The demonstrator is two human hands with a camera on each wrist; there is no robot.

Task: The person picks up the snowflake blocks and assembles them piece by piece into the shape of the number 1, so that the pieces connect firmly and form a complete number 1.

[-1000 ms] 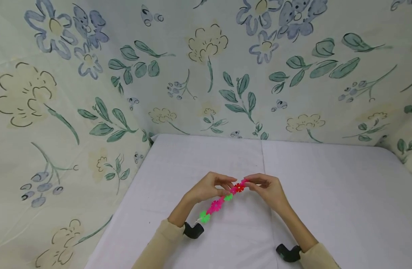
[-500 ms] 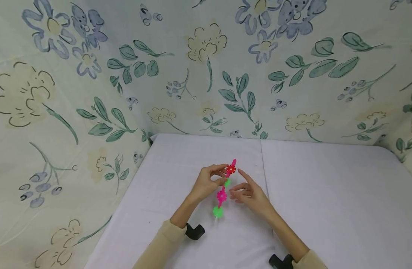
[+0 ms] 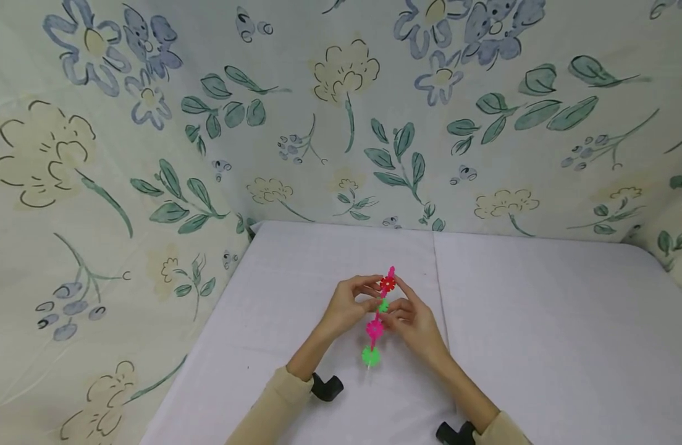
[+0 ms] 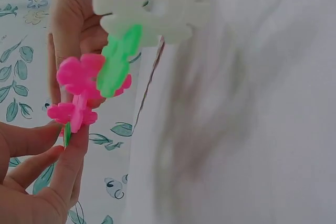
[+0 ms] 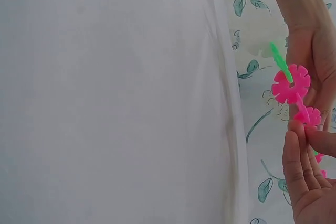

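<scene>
A chain of slotted plastic flower discs hangs between both hands, running steeply from a pink top through a red disc to a green disc. My left hand pinches it from the left near the small green disc. From the right, my right hand pinches it lower, its index finger reaching up beside the red disc. The right wrist view shows thumb and fingertips on a pink piece, just beyond a larger pink disc. A whitish disc ends the chain nearest me.
A white cloth covers the table under the hands. Behind and to the left stands a flower-patterned fabric backdrop. Black wrist camera mounts show at both sleeves.
My right hand let go of the chain's pink far end, opened, and moved down to pinch the chain's middle. The chain has swung from slanted to steeper, held by my left hand throughout.
</scene>
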